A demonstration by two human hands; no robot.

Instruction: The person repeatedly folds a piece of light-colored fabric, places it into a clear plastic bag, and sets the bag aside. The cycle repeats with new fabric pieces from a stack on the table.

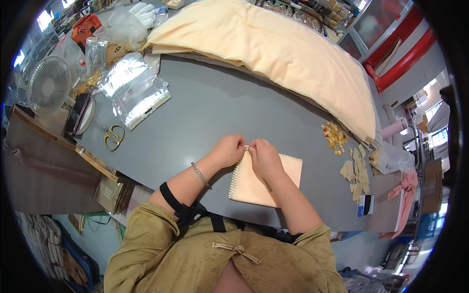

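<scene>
A folded cream fleece cloth [256, 186] with a stitched, looped edge down its left side lies on the grey table before me. At its upper left corner, my left hand [230, 150] and my right hand [264, 155] meet with their fingertips pinched together. A small pale bit [247, 147] shows between the fingertips; it is too small to tell whether it is part of the edge or a separate piece. The right forearm passes over the cloth and hides part of it.
A long stack of cream fleece [271, 47] spans the far side. Scissors [114, 138], clear plastic bags [133, 88] and a white fan [49, 85] are on the left. Small gold pieces [334, 137], beige tags [355, 172] and a small blue-and-white box [365, 205] lie right.
</scene>
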